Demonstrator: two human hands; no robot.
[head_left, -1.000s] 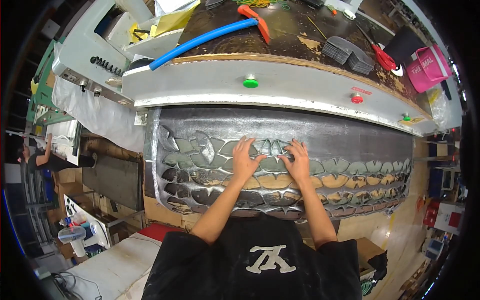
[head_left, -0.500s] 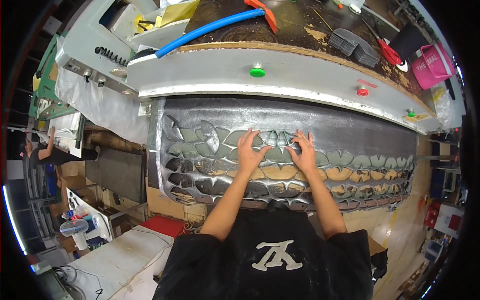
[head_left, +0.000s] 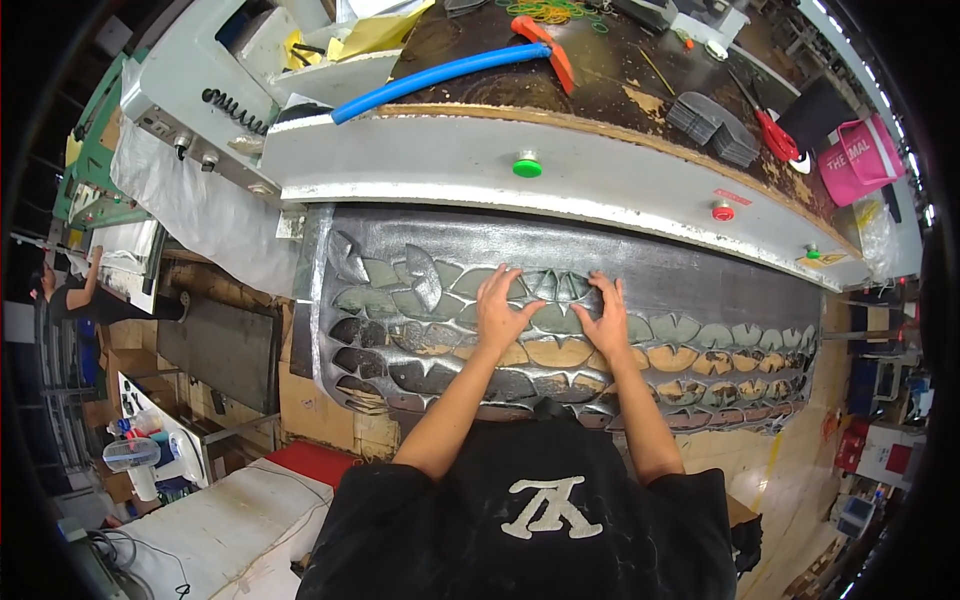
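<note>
A metal cutting die (head_left: 558,286), with several shiny thin-edged cells, rests on a dark grey sheet (head_left: 480,236) that has rows of curved cut-outs. On its left side, my left hand (head_left: 497,315) curves its thumb and fingers around the edge. My right hand (head_left: 604,322) does the same from the right side, so the die sits between both hands. The fingertips partly cover its outer edges. Left of my left hand, a loose dark curved piece (head_left: 424,276) lies across the cut rows. Another such piece (head_left: 347,257) lies near the sheet's left end.
A grey press beam (head_left: 420,160) with a green button (head_left: 527,167) and a red button (head_left: 722,212) spans the far side. Beyond it lie a blue-handled hammer (head_left: 445,78), stacked grey cut pieces (head_left: 713,128), red-handled scissors (head_left: 776,138) and a pink bucket (head_left: 858,166). A person (head_left: 85,296) works far left.
The view has shifted slightly. Both hands stay around the die, which lies a little flatter or differently turned between them; the fingers have moved only slightly.
</note>
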